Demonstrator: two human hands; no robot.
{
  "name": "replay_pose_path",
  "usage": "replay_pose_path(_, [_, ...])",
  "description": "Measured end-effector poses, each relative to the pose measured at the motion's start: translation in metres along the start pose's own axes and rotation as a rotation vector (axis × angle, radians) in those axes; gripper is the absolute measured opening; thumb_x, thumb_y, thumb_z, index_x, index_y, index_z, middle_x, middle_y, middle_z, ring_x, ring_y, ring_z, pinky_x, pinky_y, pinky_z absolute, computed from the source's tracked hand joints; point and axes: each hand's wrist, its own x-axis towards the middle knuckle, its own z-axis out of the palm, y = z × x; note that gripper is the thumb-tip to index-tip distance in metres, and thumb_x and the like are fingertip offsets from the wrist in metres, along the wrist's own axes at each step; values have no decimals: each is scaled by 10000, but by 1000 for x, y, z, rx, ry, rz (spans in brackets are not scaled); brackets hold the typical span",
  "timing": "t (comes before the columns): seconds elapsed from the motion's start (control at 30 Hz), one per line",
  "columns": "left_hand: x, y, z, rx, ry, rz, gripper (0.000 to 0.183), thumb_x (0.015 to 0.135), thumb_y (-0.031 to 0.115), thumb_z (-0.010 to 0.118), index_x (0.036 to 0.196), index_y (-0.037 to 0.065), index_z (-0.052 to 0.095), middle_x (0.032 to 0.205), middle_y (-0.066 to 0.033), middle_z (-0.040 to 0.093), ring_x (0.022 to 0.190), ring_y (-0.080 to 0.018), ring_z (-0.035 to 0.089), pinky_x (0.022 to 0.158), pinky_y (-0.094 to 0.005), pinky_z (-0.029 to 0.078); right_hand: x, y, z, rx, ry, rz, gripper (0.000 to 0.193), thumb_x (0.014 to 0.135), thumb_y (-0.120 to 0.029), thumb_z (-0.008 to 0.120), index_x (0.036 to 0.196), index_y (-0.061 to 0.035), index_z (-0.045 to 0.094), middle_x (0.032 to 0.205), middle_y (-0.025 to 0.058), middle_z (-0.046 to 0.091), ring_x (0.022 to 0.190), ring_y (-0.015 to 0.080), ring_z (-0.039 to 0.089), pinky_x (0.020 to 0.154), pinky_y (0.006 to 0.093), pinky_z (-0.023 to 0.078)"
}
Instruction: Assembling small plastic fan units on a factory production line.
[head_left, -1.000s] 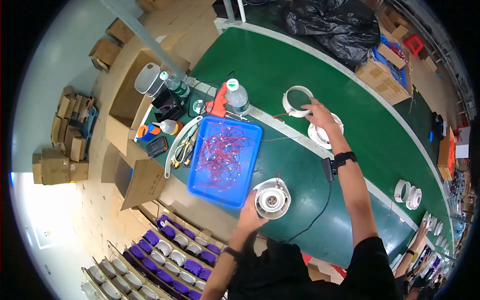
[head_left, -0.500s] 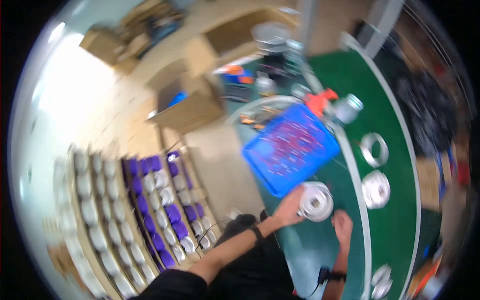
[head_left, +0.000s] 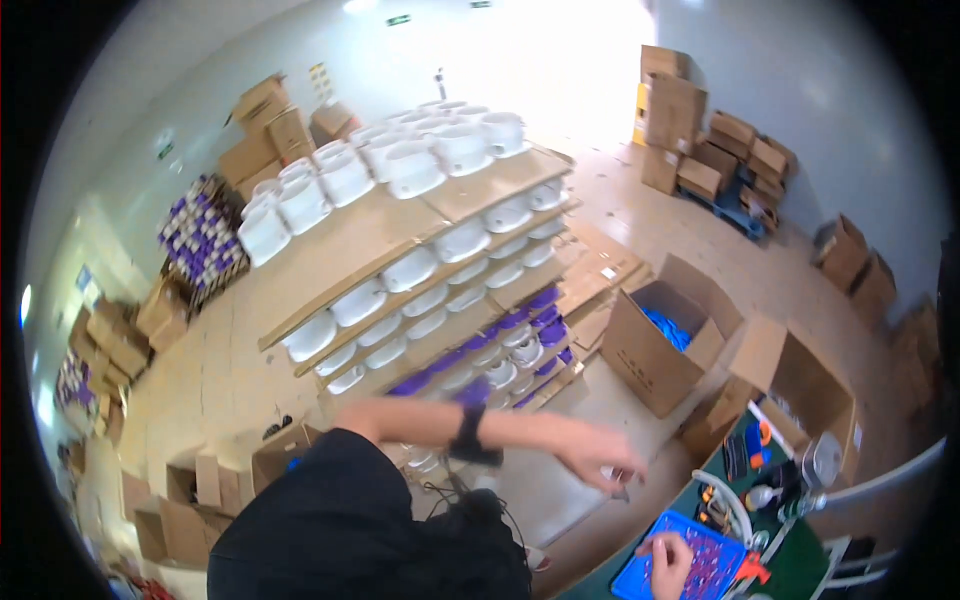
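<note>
My left hand [head_left: 600, 455] stretches out to the right over the floor beside the workbench, a black band on its wrist. Its fingers curl down, and a small pale bit shows at the fingertips, too small to name. Low in the picture, my right hand [head_left: 668, 565] is over the blue tray [head_left: 640, 568], fingers curled in; what they hold, if anything, is hidden. Many small reddish-purple pieces [head_left: 712, 560] lie in the tray, which sits on the green workbench [head_left: 600, 588].
Left of the bench stands a tiered rack [head_left: 400, 240] of white and purple moulded housings. An open carton [head_left: 650, 365] with blue material is behind the bench. Tools [head_left: 715, 508], a clear tub [head_left: 822, 458] and an orange-red tool [head_left: 752, 570] lie near the tray.
The view has swung left toward the rack. My left hand has left the white round part on the bench, which is out of sight now. My right hand appears over the tray.
</note>
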Motion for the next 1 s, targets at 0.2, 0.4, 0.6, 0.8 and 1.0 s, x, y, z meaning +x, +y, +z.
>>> replay_pose_path(0.2, [-172,4,-218,215,649,-348,417,828,249,687,1187,44,632,882,-113,724,813,-243,704,755,-367,563,173,-124,93,-24,-276,-311,115,927,-26,601,880,71,640,787,106,691,737,143,665,709,274,527])
replay_pose_path(0.4, [-395,-95,-316,483,1046,-1067,1186,708,481,838,1538,6,136,1314,-300,561,1229,-390,577,1016,-425,482,299,-187,231,-112,-475,-445,155,931,-79,633,1007,56,645,888,95,702,841,140,671,784,281,531])
replay_pose_path(0.6, [-471,-207,-302,278,1282,-863,1464,625,444,907,1516,-57,-140,1524,-330,292,1408,-388,376,1173,-385,313,447,-210,386,-192,-298,-625,490,868,-222,737,1234,42,547,1181,222,642,1109,301,629,959,380,490])
replay_pose_path(0.8, [-451,-244,-310,179,1337,-688,1450,620,341,927,1517,-42,-145,1533,-291,299,1432,-357,341,1201,-399,265,595,-238,468,-119,-315,-424,1170,743,-355,842,1528,82,92,1481,320,356,1408,391,370,1152,411,326])
replay_pose_path(1.0, [-456,-248,-313,123,1381,-638,1437,619,335,927,1543,15,-126,1532,-269,313,1430,-357,343,1204,-413,252,628,-240,523,-57,-291,-686,1351,642,-271,933,1525,85,-27,1537,292,259,1436,354,311,1183,423,285])
